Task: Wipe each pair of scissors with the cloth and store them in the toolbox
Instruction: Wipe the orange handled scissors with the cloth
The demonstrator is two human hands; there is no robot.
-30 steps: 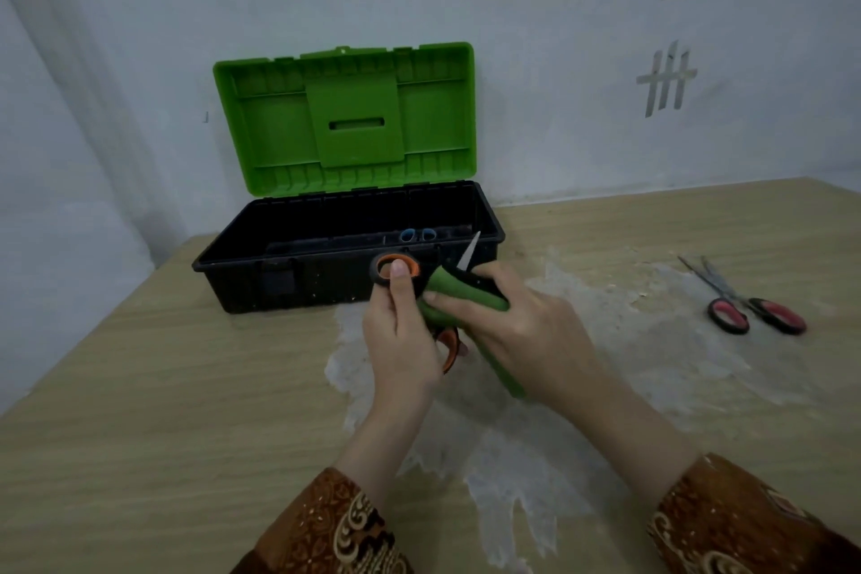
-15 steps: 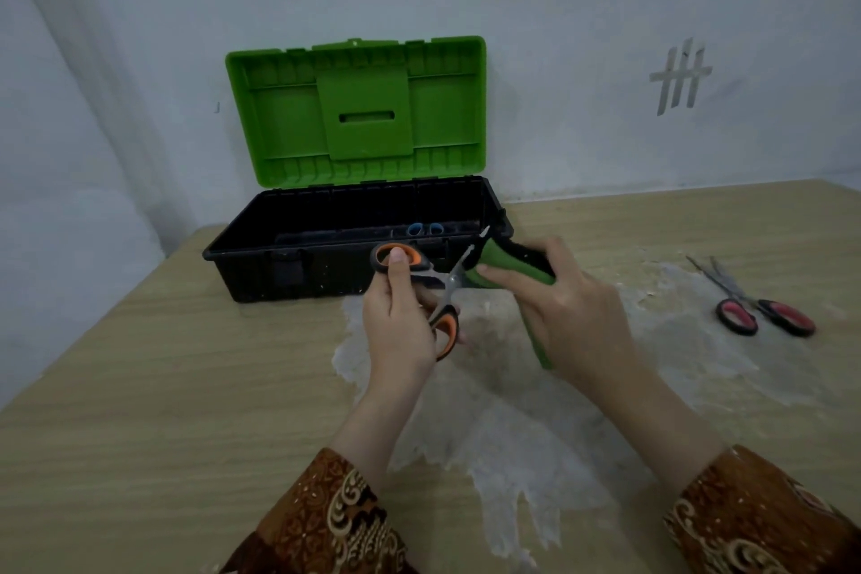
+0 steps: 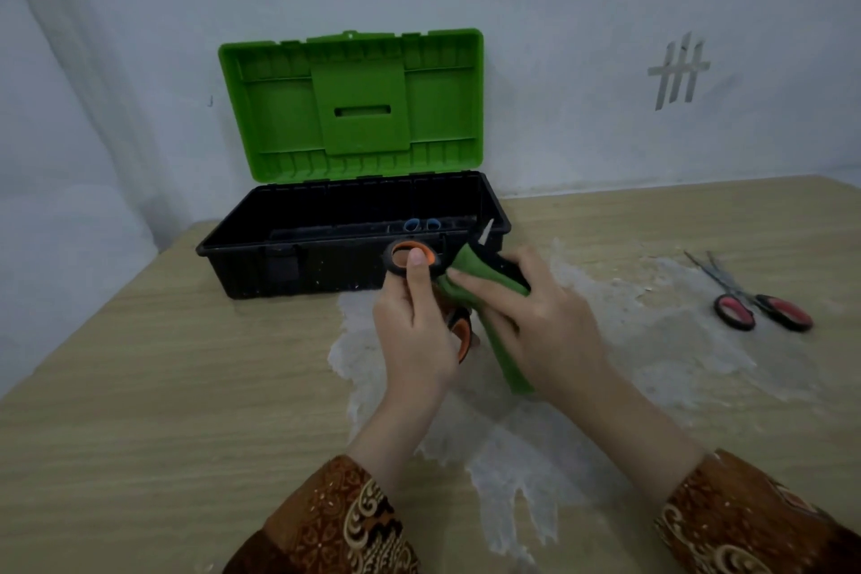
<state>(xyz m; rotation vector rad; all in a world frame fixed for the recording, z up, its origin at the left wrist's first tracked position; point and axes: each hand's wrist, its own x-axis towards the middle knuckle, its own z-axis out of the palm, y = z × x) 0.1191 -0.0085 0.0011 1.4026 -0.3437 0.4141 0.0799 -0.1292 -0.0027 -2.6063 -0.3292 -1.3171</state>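
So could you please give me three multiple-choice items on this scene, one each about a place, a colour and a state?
1. Where do the red-handled scissors lie?
A. in the toolbox
B. on the table, to the right
C. in a hand

2. What colour is the cloth?
A. green
B. white
C. blue

3. How is the toolbox?
A. latched
B. lid half down
C. lid open, upright

Answers: 1 B, they rest on the table apart from both hands; 2 A, the right hand wraps it round the orange-handled scissors; 3 C, the green lid stands up.
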